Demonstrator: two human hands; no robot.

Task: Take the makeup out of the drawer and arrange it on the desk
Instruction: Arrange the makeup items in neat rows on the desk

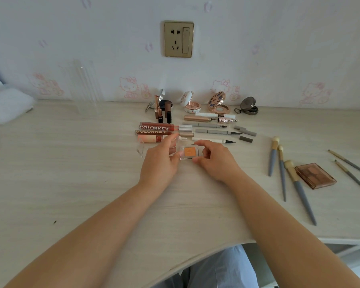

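A small clear case with an orange eyeshadow pan (189,152) rests on the pale wooden desk (71,173), held between both hands. My left hand (160,163) grips its left side and my right hand (215,161) pinches its right side. Behind them lie lip gloss tubes (156,127), eyeliner and brow pens (212,132), lipsticks (161,113) and open compacts (217,103) by the wall. The drawer is out of view.
Several grey-handled brushes (295,183) and a brown eyeshadow palette (315,175) lie to the right. A clear acrylic stand (81,86) and a white cloth (6,104) sit at the back left. A wall socket (178,39) is above. The desk's curved front edge is near my lap.
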